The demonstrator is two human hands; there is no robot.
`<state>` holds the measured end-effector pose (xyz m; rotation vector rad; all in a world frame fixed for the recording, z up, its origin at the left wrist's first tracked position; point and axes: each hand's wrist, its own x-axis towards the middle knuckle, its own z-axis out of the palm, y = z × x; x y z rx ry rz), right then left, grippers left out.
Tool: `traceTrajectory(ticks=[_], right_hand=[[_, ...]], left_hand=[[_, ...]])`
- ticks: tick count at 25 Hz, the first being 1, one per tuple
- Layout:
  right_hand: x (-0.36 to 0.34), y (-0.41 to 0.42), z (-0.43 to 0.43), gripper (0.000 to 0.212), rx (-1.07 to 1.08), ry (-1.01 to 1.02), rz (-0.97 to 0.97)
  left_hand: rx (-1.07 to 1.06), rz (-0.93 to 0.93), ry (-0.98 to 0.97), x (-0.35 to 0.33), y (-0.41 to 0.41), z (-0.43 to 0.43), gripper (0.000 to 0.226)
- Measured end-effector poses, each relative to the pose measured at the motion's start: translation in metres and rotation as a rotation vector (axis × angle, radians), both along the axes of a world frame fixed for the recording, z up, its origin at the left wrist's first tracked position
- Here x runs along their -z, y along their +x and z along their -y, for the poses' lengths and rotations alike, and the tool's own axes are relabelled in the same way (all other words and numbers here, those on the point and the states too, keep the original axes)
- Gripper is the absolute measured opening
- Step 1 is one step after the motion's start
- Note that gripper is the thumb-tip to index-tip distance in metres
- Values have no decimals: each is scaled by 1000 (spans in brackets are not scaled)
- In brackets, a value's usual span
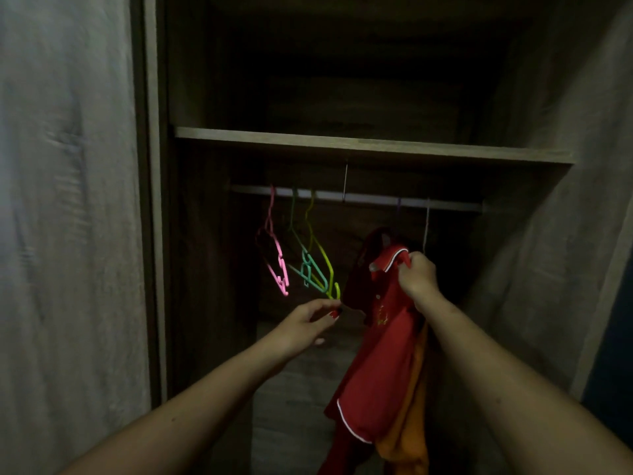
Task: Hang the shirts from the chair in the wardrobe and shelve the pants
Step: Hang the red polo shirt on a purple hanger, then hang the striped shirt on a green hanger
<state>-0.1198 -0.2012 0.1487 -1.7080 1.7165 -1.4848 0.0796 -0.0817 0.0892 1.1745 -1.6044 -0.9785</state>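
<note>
Both bare forearms reach up from the lower edge toward the open wardrobe (157, 234), whose interior is dim and dark at the back. On the right, the right hand (418, 273) is closed in a fist around the collar of a red shirt (380, 365), held up in front of the rail (356, 198); the shirt hangs long-axis vertical, collar uppermost, white-piped hem toward the floor. An orange garment (409, 430) hangs behind it, mostly hidden, and its lower end is cut off by the frame edge. Whether a hanger is inside the shirt cannot be told. The left hand (305, 325) sits lower and to the left, thumb and fingers narrowed close together right at the lower tip of a yellow-green hanger (323, 258); whether they actually pinch it is hard to make out. Beside that hang a teal hanger (308, 267) and a pink hanger (275, 255), all tilted on the rail. Something dark red hangs behind the shirt, indistinct. A shelf (373, 145) spans above the rail.
</note>
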Motion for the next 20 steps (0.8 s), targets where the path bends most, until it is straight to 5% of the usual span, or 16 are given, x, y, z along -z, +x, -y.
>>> traceTrajectory(ticks=[3, 7, 11, 20], right_hand=[[9, -1, -14, 27, -54, -12, -55], [50, 20, -70, 46, -152, -285, -151], [89, 71, -133, 41, -408, -453, -116], [146, 314, -233, 31, -1110, -477, -272]], left_hand=[[-5, -30, 19, 6, 0, -3, 26], [-54, -148, 53, 24, 9, -25, 27], [-186, -195, 95, 52, 49, -74, 32], [-729, -334, 114, 103, 268, -267, 25]])
